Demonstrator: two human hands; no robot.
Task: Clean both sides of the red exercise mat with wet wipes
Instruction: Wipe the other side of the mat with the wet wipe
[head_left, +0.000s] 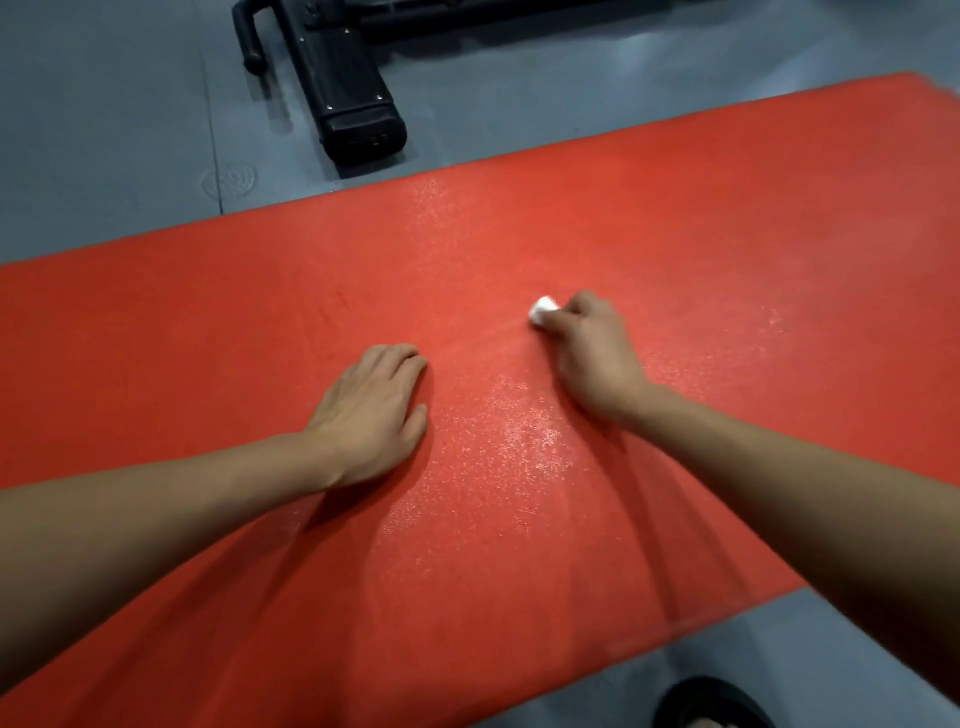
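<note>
1. The red exercise mat (260, 322) lies spread flat on the grey gym floor (104, 130), and both hands work on its upper face.
2. The right hand (587, 353) has its fingers curled round a small balled-up white wet wipe (543, 310) and presses it onto the mat, near the mat's middle.
3. The left hand (374, 410) rests palm-down on the mat beside it, fingers straight and close together, holding nothing — it looks to be steadying the mat.
4. Shiny damp speckling shows on the mat between the two hands and again toward its far edge; the surface to the left looks dry.
5. Faint creases in the mat near the left hand suggest a soft, thin foam: light, floppy and likely to ripple or slide under a hard wipe, so a flat bracing palm makes sense.
6. For turning it over, an edge or corner is probably the best hold — the flat middle offers nothing to pinch.
7. Beyond the mat's far edge lies the black base of an exercise machine (353, 98); off its near edge, a dark shoe (711, 701).
</note>
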